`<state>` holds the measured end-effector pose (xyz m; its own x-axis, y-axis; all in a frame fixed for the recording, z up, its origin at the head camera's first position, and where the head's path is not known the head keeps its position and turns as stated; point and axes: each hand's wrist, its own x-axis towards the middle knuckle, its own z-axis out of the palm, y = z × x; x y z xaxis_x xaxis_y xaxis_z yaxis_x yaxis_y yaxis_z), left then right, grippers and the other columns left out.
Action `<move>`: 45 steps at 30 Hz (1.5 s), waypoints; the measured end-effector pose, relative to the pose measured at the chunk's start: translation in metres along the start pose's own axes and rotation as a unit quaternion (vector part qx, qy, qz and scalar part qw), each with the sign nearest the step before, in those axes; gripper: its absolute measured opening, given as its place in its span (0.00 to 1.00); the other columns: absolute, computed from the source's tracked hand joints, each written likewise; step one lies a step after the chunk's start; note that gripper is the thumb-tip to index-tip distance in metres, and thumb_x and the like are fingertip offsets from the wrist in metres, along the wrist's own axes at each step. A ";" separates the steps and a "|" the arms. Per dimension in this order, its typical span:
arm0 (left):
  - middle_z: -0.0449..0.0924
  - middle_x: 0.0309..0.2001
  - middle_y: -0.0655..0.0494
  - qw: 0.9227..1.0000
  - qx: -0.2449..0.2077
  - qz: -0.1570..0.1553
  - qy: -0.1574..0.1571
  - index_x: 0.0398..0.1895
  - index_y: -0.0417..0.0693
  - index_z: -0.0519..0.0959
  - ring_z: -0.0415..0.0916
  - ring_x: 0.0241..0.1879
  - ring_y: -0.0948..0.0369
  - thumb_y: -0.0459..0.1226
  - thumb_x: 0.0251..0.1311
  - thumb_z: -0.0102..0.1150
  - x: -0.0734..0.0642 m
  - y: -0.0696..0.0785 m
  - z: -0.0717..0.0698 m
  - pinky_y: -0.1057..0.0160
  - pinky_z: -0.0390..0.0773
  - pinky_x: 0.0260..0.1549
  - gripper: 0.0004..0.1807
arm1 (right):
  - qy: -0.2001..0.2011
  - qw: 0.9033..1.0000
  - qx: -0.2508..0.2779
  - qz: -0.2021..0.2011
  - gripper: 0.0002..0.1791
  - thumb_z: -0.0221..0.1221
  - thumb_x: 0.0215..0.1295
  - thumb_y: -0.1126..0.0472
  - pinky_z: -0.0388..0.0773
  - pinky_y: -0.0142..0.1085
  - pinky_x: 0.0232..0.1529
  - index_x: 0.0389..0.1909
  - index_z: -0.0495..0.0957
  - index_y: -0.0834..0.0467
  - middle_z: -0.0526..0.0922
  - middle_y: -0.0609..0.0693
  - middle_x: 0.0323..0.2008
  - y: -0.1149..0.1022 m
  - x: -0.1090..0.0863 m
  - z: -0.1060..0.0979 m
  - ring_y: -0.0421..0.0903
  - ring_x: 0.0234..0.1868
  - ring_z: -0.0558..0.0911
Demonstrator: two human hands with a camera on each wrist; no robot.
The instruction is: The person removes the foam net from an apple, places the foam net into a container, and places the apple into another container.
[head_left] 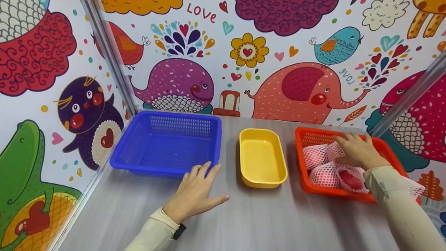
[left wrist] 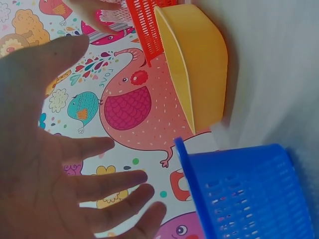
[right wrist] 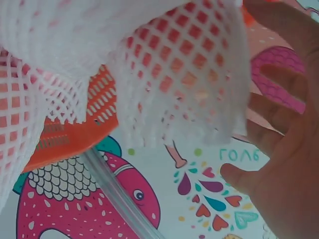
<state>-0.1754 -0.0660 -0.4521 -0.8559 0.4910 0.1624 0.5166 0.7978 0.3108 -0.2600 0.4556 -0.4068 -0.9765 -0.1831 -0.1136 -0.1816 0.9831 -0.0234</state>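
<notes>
My right hand (head_left: 359,151) is over the red basket (head_left: 334,192), its fingers spread beside round red fruits in white foam nets. One netted fruit (right wrist: 184,64) fills much of the right wrist view, close to the fingers, which are not curled round it. Another fruit (head_left: 350,180) shows its red skin through the net opening at the basket's front. My left hand (head_left: 193,191) has its fingers extended and thumb out to the side, near the front right corner of the blue basket (head_left: 163,171). It holds nothing, and its palm shows in the left wrist view.
A yellow tub (head_left: 263,158) stands between the two baskets on the grey table (head_left: 258,219). Patterned walls (head_left: 223,69) with metal corner posts (head_left: 109,52) enclose the back and sides. The blue basket's inside shows only its slatted bottom.
</notes>
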 end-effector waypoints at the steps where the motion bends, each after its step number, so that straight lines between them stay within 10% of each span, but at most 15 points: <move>1: 0.64 0.70 0.40 1.000 -0.002 0.000 -0.004 0.76 0.52 0.62 0.64 0.64 0.42 0.72 0.56 0.53 -0.001 0.000 0.001 0.36 0.70 0.55 0.51 | -0.011 1.000 0.005 0.003 0.55 0.78 0.44 0.49 0.35 0.76 0.61 0.72 0.62 0.62 0.61 0.74 0.68 0.002 0.000 0.002 0.76 0.67 0.55; 9: 0.65 0.69 0.40 1.000 -0.013 0.007 -0.014 0.75 0.51 0.62 0.65 0.63 0.42 0.72 0.56 0.52 -0.002 0.002 0.008 0.38 0.70 0.55 0.51 | -0.071 0.994 0.050 0.062 0.69 0.79 0.36 0.38 0.39 0.78 0.58 0.76 0.54 0.63 0.56 0.76 0.69 0.016 -0.004 0.017 0.81 0.65 0.52; 21: 0.67 0.67 0.40 1.000 -0.018 0.010 -0.015 0.75 0.50 0.63 0.66 0.62 0.43 0.68 0.58 0.57 0.000 0.003 0.013 0.38 0.71 0.54 0.48 | -0.007 0.998 0.035 0.049 0.63 0.77 0.38 0.34 0.43 0.78 0.57 0.71 0.59 0.61 0.63 0.77 0.61 0.011 -0.011 -0.009 0.78 0.60 0.60; 32: 0.69 0.65 0.39 0.999 -0.027 0.021 0.009 0.72 0.48 0.67 0.68 0.62 0.43 0.62 0.60 0.61 0.000 0.002 0.011 0.38 0.72 0.53 0.43 | 0.138 0.985 0.079 -0.063 0.54 0.79 0.43 0.44 0.54 0.72 0.60 0.72 0.63 0.51 0.71 0.60 0.60 -0.079 -0.051 -0.038 0.63 0.61 0.67; 45: 0.76 0.60 0.45 0.997 -0.033 0.048 0.054 0.61 0.47 0.78 0.71 0.59 0.47 0.54 0.63 0.63 -0.007 0.007 0.018 0.43 0.76 0.51 0.29 | 0.205 0.954 0.107 -0.193 0.51 0.78 0.40 0.40 0.71 0.59 0.56 0.68 0.69 0.50 0.74 0.51 0.59 -0.181 -0.073 0.030 0.52 0.57 0.73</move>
<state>-0.1652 -0.0575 -0.4678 -0.8017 0.5213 0.2926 0.5970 0.7223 0.3491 -0.1527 0.2908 -0.4238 -0.8135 -0.4715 0.3404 -0.5512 0.8118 -0.1927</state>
